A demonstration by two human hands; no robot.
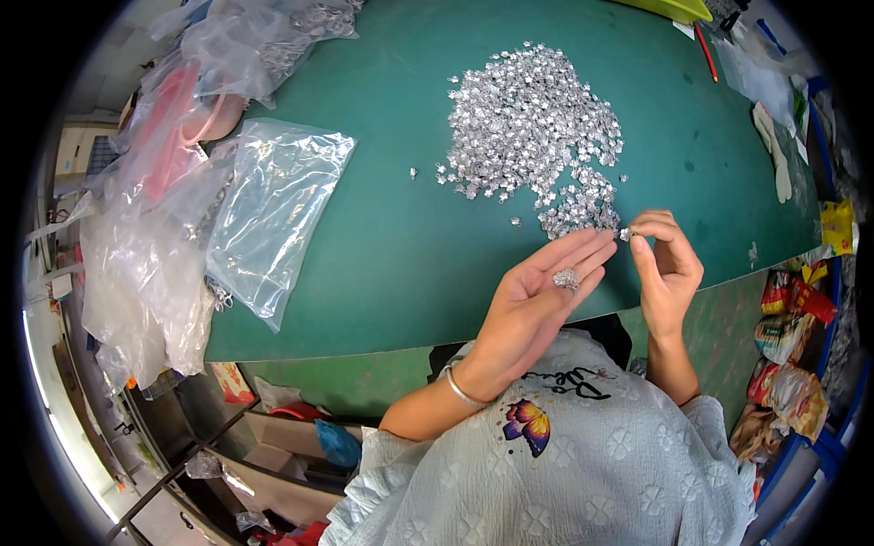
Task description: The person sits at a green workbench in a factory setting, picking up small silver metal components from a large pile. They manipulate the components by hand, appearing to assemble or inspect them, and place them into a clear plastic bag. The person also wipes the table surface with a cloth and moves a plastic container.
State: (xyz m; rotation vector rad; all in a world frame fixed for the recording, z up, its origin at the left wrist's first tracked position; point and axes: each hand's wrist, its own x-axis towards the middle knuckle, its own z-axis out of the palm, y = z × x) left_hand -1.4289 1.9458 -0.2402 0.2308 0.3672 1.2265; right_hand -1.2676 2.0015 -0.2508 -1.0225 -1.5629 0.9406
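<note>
A large heap of small shiny silver metal pieces (533, 118), some flower-shaped, lies on the green tabletop (391, 227). A smaller cluster (583, 202) spreads from the heap toward my hands. My left hand (537, 296) is turned palm up at the near edge, fingers stretched and slightly cupped around a little clump of silver pieces (565, 278). Beside its fingertips, my right hand (667, 264) pinches a single silver metal piece (625, 234) between thumb and finger. A few loose pieces lie apart from the heap.
A clear plastic bag (278, 200) lies flat at the left, next to filled clear bags (150, 273) and a pink container (214, 118). A red pencil-like stick (706, 53), a yellow-green tray (674, 7) and a white glove (772, 150) are on the right. Packets (792, 364) hang beyond the right edge.
</note>
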